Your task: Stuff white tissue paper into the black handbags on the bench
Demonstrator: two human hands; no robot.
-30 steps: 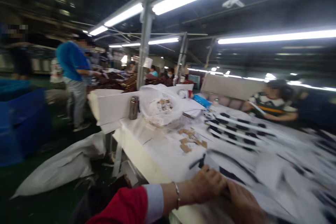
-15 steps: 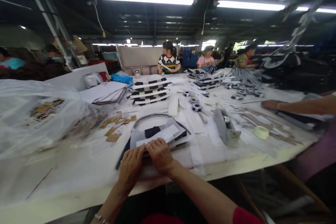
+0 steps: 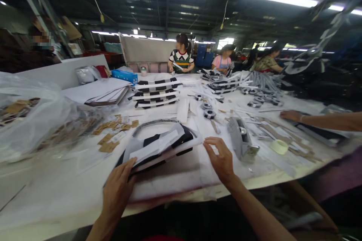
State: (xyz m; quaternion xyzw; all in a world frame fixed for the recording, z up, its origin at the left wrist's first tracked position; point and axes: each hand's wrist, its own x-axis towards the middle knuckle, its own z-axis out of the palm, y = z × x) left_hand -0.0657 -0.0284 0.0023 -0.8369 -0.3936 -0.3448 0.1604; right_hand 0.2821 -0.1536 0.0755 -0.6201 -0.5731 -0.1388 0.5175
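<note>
A flat black-and-white handbag [image 3: 181,135] with a curved, grey-wrapped handle [image 3: 154,121] lies before me, tilted, its near edge raised above the table. Pale wrapping runs along that edge and a white sheet [image 3: 158,144] rests across its front. My left hand [image 3: 118,182] is closed on the near left corner, thumb hidden behind the fingers. At the opposite end, my right hand [image 3: 222,158] pinches with thumb and forefinger at the tip of the wrapping; the exact contact is hard to see. A grey tape dispenser [image 3: 239,139] stands right of that hand.
Brown tags [image 3: 109,146] and a clear plastic bag [image 3: 36,120] lie left. Wrapped black-and-white pieces [image 3: 157,92] are stacked behind, with tape rolls [image 3: 209,113] beside them. A co-worker's hand [image 3: 291,116] rests on a dark piece at right. Other people sit across the table.
My hands have moved apart from the middle of the handbag's near edge, left hand to the left corner, right hand to the right end. The view has shifted slightly.
</note>
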